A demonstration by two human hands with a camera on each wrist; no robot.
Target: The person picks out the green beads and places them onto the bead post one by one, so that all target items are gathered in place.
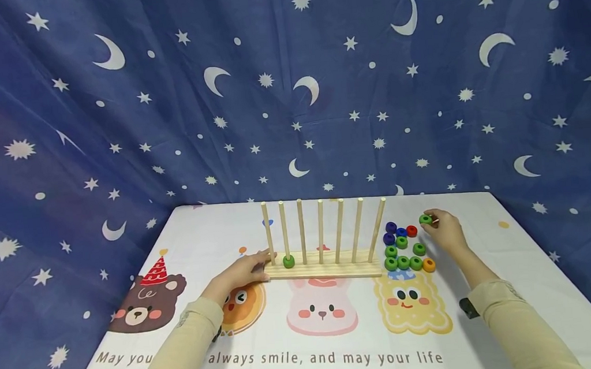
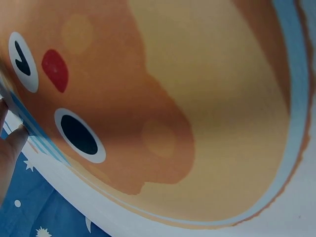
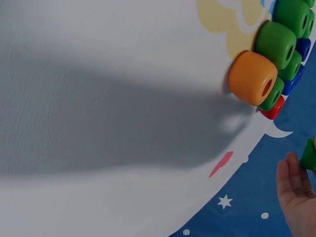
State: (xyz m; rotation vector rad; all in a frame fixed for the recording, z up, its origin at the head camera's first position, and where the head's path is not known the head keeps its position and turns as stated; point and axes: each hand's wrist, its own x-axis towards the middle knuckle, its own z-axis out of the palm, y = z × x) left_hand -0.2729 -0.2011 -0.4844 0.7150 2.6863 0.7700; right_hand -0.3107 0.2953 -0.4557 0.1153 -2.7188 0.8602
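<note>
My left hand grips the left end of a wooden peg rack, thumb at the front and fingers toward the back. Several upright pegs rise from its base. One green bead sits low on the second peg from the left. My right hand pinches another green bead just beyond the bead group. In the right wrist view this hand and its green bead show at the right edge. Only fingertips of my left hand appear in the left wrist view.
Right of the rack lie several loose green beads, with an orange bead, a red bead, a blue bead and dark blue beads. A star-patterned blue curtain stands behind the printed white tablecloth.
</note>
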